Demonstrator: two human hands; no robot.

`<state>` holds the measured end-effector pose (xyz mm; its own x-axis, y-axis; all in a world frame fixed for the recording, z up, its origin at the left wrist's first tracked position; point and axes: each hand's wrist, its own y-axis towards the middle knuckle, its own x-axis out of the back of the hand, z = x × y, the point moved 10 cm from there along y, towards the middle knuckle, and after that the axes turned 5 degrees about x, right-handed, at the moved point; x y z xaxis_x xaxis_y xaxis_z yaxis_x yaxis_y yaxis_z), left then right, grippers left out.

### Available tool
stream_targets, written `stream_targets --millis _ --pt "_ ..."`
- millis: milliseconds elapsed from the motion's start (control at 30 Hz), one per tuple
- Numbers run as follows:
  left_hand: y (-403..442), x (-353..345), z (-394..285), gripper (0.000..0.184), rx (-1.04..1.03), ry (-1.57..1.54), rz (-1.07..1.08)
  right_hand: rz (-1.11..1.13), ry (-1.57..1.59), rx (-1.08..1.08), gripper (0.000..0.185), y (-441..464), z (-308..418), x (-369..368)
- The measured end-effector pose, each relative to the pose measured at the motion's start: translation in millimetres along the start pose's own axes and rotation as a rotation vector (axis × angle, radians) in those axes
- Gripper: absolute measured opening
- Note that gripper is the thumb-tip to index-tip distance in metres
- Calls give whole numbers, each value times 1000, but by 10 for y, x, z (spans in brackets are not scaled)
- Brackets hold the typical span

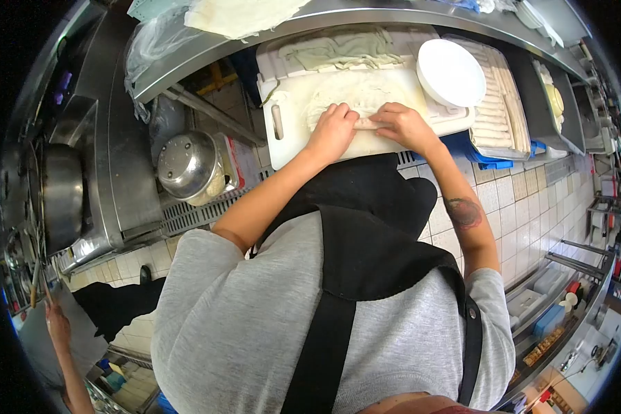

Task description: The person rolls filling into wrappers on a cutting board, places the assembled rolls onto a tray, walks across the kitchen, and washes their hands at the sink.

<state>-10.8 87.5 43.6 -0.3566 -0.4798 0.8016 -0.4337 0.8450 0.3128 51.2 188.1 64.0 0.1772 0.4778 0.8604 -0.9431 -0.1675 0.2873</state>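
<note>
So this is a cramped kitchen with a tiled floor [507,190], and a drain grate [193,214] runs past on the left. The work surface is a white cutting board [290,138] with a slot handle at its left end, and it's got whitish smears all over the middle. Can't tell what the board sits on. Past its far edge there's a steel tabletop [386,15] with a flat pale sheet [245,15] and some clear plastic [155,52].

A crumpled greenish cloth [345,50] lies along the far side of the board, a white bowl [452,72] is at the right end, and beside that there's a tray [507,150] packed with pale rolls [488,90] in rows. Off to the left: a shiny metal bowl [185,162] and a big steel pot [63,196]. Another person's hand [58,324] shows at lower left.

The main thing is a small off-white roll [367,125], kinda soft and doughy looking, lying near the near side of the board. Left grip [336,130] has its fingers curled on one end, right grip [401,125] is pinching the other. A bit too small to make out the roll's ends.
</note>
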Motion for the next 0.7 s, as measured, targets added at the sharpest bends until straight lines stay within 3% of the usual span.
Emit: stream_targets --millis 167,267,433,700 --pt "7 42 -5 15 -78 -22 -20 -5 29 -85 25 -10 -85 -72" --pt "27 -15 66 26 -56 8 45 11 32 -108 25 -29 -148 -34" --pt "50 -15 18 16 -83 44 43 -37 16 -2 24 87 79 -51" --pt "12 32 107 22 -91 -57 61 -63 12 -141 25 -242 -261 115"
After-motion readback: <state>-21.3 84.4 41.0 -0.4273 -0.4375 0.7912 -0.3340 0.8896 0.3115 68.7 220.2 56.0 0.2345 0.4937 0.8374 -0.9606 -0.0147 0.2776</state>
